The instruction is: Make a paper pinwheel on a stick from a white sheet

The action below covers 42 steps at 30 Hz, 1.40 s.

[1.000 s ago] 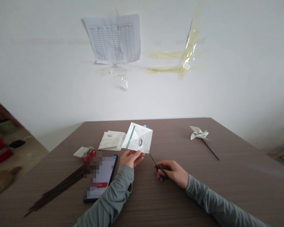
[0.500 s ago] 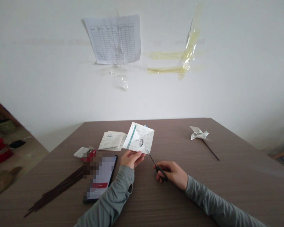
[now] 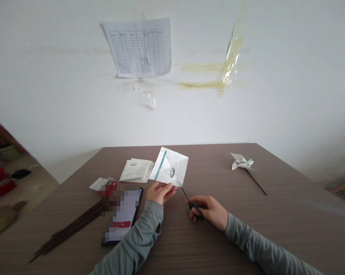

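A square of printed paper (image 3: 166,162) with a green stripe is pinched at its lower edge by my left hand (image 3: 160,193). My right hand (image 3: 209,209) grips black-handled scissors (image 3: 196,211), whose blades meet the paper's lower right corner. Whether the blades are parted there is too small to tell. On the right lies a paper pinwheel (image 3: 241,162) on a thin dark stick (image 3: 257,182), away from both hands. Left of the held square are several sheets of folded printed paper (image 3: 135,170) in a stack.
A phone (image 3: 123,217), partly blurred out, lies beside my left forearm. Left of it are a bundle of thin dark sticks (image 3: 69,229) and a small red and white box (image 3: 103,186). The brown table (image 3: 290,214) meets a white wall (image 3: 207,118) with a taped-up printed sheet (image 3: 138,47).
The paper square has tilted very slightly at its top and right. Both hands and the scissors stay practically where they were.
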Motion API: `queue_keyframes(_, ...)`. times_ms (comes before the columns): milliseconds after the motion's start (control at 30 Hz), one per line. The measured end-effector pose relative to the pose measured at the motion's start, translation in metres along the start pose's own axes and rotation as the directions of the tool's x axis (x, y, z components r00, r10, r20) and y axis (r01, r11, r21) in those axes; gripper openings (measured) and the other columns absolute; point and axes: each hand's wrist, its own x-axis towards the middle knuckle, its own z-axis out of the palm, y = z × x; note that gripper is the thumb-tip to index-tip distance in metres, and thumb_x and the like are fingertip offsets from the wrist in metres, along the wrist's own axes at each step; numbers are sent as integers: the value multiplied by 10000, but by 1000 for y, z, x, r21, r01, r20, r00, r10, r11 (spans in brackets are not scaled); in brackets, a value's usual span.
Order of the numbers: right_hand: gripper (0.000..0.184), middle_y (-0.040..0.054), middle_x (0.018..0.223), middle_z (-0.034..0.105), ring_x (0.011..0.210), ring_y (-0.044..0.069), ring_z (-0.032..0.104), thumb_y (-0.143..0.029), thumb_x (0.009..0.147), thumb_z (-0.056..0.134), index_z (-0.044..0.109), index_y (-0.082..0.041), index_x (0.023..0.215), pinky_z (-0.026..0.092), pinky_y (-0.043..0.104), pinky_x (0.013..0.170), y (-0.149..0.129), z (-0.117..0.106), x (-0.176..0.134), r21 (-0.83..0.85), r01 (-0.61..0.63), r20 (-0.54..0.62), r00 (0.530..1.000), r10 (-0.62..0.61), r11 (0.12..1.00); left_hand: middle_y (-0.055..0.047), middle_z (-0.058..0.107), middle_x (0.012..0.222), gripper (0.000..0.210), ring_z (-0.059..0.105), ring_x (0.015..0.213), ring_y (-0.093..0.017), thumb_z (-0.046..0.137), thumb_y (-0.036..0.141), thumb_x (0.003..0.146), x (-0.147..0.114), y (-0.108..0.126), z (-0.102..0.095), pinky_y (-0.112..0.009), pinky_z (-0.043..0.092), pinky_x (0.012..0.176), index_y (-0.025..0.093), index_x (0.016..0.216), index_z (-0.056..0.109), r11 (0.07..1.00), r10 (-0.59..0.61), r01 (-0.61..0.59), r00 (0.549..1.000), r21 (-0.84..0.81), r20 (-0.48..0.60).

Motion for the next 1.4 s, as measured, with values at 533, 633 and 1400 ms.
queue_keyframes(533, 712, 84, 937, 932, 792, 270, 823, -797, 900, 1045, 887, -211, 1271, 638, 432, 838, 5, 0, 0, 39, 28, -2, 1000, -28, 999, -29, 947, 829, 328, 963, 767, -203, 1091, -69, 851, -3, 0, 2, -189, 765, 674, 169, 904, 871, 1000, 12, -12, 1000, -14, 0)
queue_keyframes(633, 704, 83, 938, 933, 788, 266, 819, -787, 900, 1051, 888, -211, 1271, 649, 439, 848, 4, 0, 0, 40, 25, -5, 1000, -24, 999, -28, 949, 833, 340, 966, 765, -215, 1135, -20, 822, -3, -1, 2, -203, 772, 671, 176, 918, 875, 999, 31, -31, 999, -15, 6)
queue_keyframes(1400, 695, 77, 890, 889, 777, 299, 835, -781, 825, 1085, 898, -227, 1199, 733, 498, 863, 4, 23, -2, 90, 8, -92, 996, 1, 996, 19, 927, 825, 465, 956, 760, -224, 1115, -12, 792, -7, -15, 11, -255, 792, 690, 231, 969, 760, 988, 132, -137, 989, -66, -74)
